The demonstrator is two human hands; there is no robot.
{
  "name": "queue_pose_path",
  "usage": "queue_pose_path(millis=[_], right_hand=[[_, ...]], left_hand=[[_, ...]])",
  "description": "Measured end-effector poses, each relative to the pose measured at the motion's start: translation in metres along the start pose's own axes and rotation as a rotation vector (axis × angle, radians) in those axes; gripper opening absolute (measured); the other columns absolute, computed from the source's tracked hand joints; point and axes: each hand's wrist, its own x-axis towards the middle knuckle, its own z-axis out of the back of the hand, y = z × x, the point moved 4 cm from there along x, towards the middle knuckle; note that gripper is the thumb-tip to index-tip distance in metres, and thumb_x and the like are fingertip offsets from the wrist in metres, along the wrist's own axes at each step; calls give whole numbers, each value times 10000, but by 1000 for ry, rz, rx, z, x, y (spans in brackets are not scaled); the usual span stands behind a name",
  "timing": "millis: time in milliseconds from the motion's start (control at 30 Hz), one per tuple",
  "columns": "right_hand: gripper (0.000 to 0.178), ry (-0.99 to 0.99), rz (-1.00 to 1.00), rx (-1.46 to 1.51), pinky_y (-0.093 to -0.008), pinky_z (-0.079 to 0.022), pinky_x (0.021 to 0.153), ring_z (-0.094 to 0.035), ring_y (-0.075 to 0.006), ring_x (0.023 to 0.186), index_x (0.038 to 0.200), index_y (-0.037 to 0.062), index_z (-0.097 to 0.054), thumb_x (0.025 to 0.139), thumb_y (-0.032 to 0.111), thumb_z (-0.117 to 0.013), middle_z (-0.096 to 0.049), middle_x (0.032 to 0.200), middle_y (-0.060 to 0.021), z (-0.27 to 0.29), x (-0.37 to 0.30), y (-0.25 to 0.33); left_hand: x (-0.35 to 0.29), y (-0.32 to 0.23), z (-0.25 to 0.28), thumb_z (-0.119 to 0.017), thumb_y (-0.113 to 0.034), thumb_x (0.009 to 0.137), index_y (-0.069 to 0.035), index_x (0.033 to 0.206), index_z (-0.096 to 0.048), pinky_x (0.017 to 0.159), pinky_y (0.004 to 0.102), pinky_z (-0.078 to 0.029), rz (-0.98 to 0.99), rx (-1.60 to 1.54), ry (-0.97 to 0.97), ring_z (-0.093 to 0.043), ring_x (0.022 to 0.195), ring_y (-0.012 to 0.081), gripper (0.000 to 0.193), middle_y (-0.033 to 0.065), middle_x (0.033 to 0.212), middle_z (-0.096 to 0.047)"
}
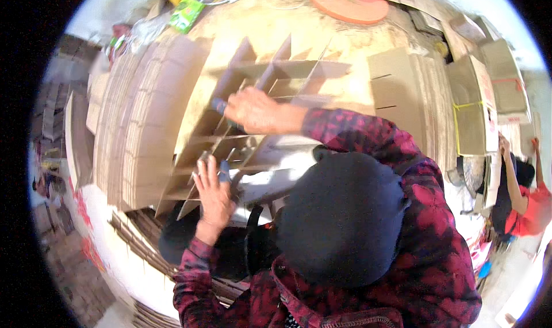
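Note:
In the head view, a grid of interlocked cardboard divider strips (287, 69) stands on the light wooden table, its cells partly hidden by my hands and arms. Over its middle, my right hand (253, 110) is closed, its fingers curled at the edge of a strip. A blue wrap shows on one of its fingers. My left hand (214, 193) lies at the near left part of the grid with fingers spread, touching strip edges. Its thumb also wears a blue wrap. A dark rounded shape (342, 219) hides the near right part.
Upright stacks of flat cardboard stand left (144, 115) and right (422, 98) of the grid. Far back lie an orange disc (351, 8) and a green packet (186, 14). Cardboard boxes (471, 106) rise at the right, near a person in red (529, 210).

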Motion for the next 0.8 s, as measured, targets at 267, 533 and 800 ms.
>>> queue_pose_path(millis=[267,533,800], right_hand=[[253,-312,-309,-97,-449,-405,870,-505,-359,1088,899,33,-595,662,117,-624,-545,1130,-193,88,-212,-24],[447,42,-1200,-545,-531,-297,1075,-334,-397,1329,1103,31,-582,662,-13,-639,-353,1430,-234,137,-397,-34],[388,-1006,-1240,464,-348,-466,833,-558,-257,929,1217,16,-506,851,71,-623,-577,1065,-154,174,-387,-28]], left_hand=[[83,6,-17,-693,-93,725,19,1225,-454,851,452,-476,-232,-123,-4,-571,989,369,565,217,1256,-489],[75,33,101,-559,16,707,-98,841,-566,562,456,-464,47,-72,-164,-597,667,385,176,196,733,-590],[-99,131,309,-618,-47,857,-18,1173,-561,763,295,-493,762,20,-540,-618,857,161,322,116,947,-665]])
